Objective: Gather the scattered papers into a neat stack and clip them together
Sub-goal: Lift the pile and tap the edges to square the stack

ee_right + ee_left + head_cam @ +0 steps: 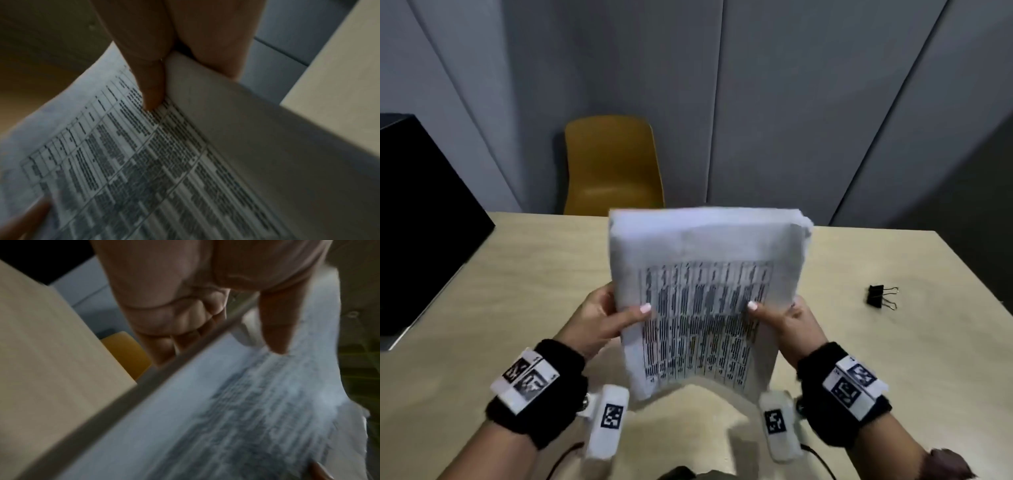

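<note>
A stack of white papers (705, 294) with printed tables is held up off the wooden table (517, 274), tilted toward me and bowed at its near edge. My left hand (606, 318) grips its left side, thumb on the printed face, fingers behind. My right hand (787, 322) grips the right side the same way. In the left wrist view the thumb presses the papers (236, 402), and the right wrist view shows the thumb on the printed sheet (144, 154). A black binder clip (878, 297) lies on the table at the right, apart from both hands.
A mustard-yellow chair (613, 164) stands behind the table's far edge. A black box-like object (424, 222) sits at the table's left side. Grey wall panels close the back.
</note>
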The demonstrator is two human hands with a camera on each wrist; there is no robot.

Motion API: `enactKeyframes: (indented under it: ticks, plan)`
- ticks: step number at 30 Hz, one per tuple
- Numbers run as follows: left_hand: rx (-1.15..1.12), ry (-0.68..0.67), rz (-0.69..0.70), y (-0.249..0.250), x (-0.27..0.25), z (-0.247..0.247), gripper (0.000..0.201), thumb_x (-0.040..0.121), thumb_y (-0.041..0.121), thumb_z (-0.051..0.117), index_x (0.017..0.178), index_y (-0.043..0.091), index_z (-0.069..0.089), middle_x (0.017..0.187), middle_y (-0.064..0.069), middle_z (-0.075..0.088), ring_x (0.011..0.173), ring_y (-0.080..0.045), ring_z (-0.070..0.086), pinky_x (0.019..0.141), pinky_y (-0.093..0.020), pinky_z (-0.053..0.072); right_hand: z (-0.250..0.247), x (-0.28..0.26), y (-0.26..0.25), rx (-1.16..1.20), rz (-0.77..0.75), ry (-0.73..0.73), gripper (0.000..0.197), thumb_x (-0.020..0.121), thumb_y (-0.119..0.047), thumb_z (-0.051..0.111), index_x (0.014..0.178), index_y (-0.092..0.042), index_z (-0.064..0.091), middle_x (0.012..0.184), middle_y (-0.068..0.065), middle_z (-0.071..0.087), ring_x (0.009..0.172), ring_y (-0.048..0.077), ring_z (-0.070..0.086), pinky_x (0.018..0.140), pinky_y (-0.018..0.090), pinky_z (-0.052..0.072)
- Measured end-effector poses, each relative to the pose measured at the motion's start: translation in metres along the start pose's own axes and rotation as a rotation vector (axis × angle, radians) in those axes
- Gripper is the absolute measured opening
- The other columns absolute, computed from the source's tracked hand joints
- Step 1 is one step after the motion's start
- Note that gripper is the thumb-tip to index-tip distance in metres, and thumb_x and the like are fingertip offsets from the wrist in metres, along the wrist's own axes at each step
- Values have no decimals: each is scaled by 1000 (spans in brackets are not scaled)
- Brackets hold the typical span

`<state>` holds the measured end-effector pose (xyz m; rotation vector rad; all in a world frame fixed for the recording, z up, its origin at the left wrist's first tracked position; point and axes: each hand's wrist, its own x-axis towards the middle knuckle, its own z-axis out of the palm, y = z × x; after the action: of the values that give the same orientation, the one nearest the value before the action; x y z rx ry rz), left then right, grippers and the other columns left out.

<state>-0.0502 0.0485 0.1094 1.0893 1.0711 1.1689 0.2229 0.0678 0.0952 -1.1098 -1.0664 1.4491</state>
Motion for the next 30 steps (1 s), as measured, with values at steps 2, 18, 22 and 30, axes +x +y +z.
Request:
enactKeyframes:
  ticks: [2, 18, 22, 30]
  plan:
    - [76, 57, 41, -2, 5, 7, 63, 28, 54, 88, 81, 22, 75, 83, 4, 76, 81, -14, 71, 81, -36, 55, 8, -3, 6, -86, -56, 42, 7, 73, -10, 73, 78, -9, 69, 77, 19, 67, 72, 25, 62, 69, 35, 52]
    - [224, 235, 212, -8, 1, 32, 49, 82, -5, 61, 74, 42, 74, 72, 22, 72, 73, 8, 65, 73, -14, 53, 11, -2, 11, -103, -246, 183, 21, 81, 9, 60, 80, -11, 65, 68, -9, 73, 69, 9, 67, 69, 28, 57]
    - [277, 251, 226, -4, -1, 34, 30, 84, -3, 60, 92, 25, 64, 84, 12, 73, 82, 7, 65, 89, -34, 52, 13, -7, 6, -211, -340, 164, 31, 84, 6, 59, 95, -23, 56, 80, -23, 70, 74, -4, 63, 70, 19, 51]
    - [573, 362, 783, 40, -9, 31, 30, 88, 23, 53, 118, 29, 57, 99, 16, 68, 93, -2, 65, 82, -15, 49, 16, -13, -52, -368, -719, 197, 33, 87, -9, 54, 113, -28, 58, 99, -13, 69, 93, 0, 64, 81, 9, 46]
